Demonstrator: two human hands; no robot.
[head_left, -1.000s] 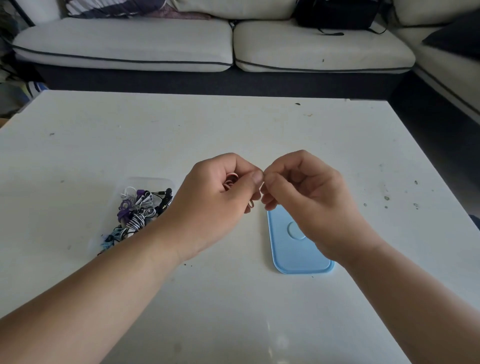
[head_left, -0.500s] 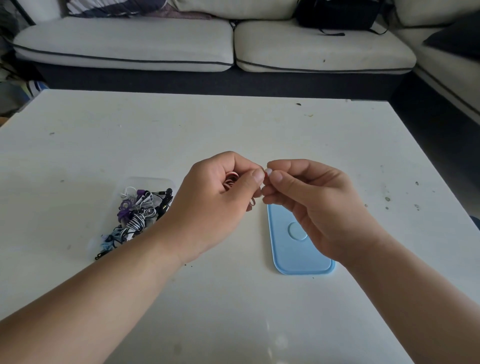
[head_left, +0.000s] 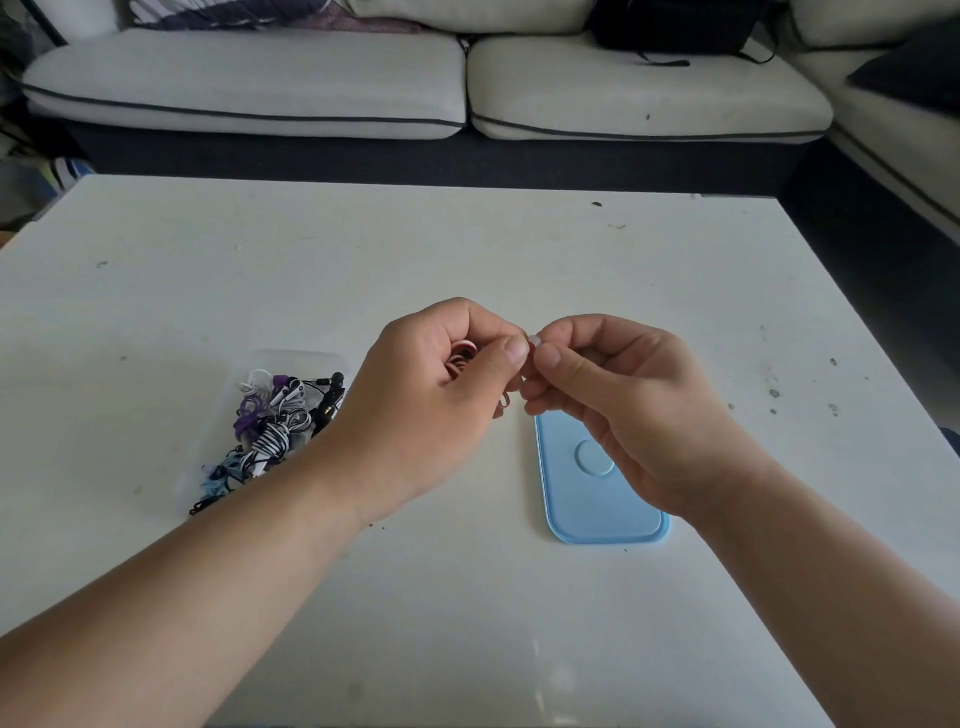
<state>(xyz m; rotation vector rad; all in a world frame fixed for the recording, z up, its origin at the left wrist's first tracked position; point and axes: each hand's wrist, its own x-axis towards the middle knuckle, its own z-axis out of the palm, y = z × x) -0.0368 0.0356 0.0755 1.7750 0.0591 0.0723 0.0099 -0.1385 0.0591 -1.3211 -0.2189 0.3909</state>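
Home living room: sofa (head_left: 363, 83), coffee table (head_left: 467, 249).

The left forearm (head_left: 208, 582) is reaching in from the lower left and the right forearm (head_left: 831, 561) from the lower right, both bare and both angling toward the middle. The left grip (head_left: 441, 395) is hovering knuckles up, its fingers curling round a coil of pink cord (head_left: 462, 358) and its thumb pressing along the forefinger. The right grip (head_left: 613, 405) is meeting it almost thumb tip to thumb tip, its thumb and forefinger pinching the cord's pale end while its other fingers are curling loosely underneath.
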